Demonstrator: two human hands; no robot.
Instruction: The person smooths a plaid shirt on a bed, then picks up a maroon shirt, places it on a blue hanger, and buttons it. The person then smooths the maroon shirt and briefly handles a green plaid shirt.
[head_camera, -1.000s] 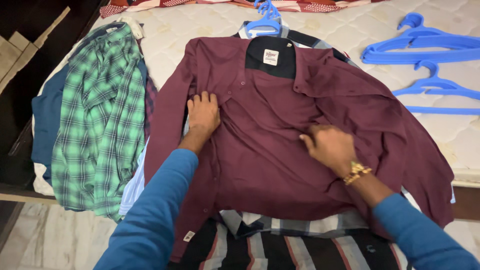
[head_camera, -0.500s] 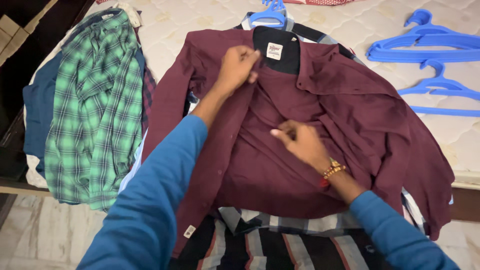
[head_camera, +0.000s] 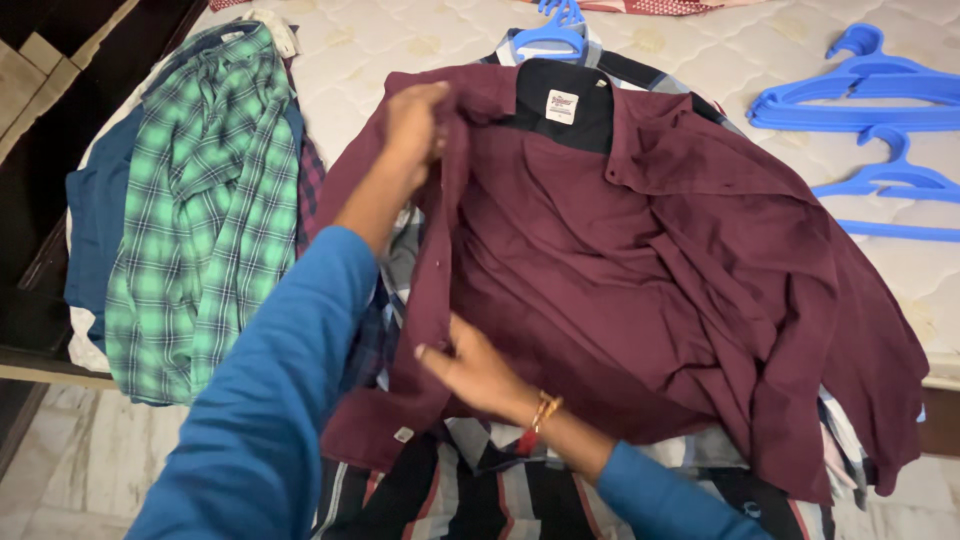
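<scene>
At the bed's near edge, my right hand (head_camera: 470, 365) is pinching the lower button edge of the maroon shirt (head_camera: 640, 260). Farther up that same edge, my left hand (head_camera: 415, 120) is gripping the cloth beside the collar. The shirt is lying open on the mattress (head_camera: 380, 50), long axis running away from me, collar toward the far blue hangers (head_camera: 860, 100); the green plaid shirt (head_camera: 195, 210) is lying along the left edge.

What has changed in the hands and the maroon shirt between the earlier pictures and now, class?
The left hand went from pressing the maroon shirt flat to gripping its front edge near the collar. The right hand moved from the middle of the shirt down to the lower front edge. The left front panel now lies folded toward the middle. The green checked shirt and blue hangers stayed put.
</scene>
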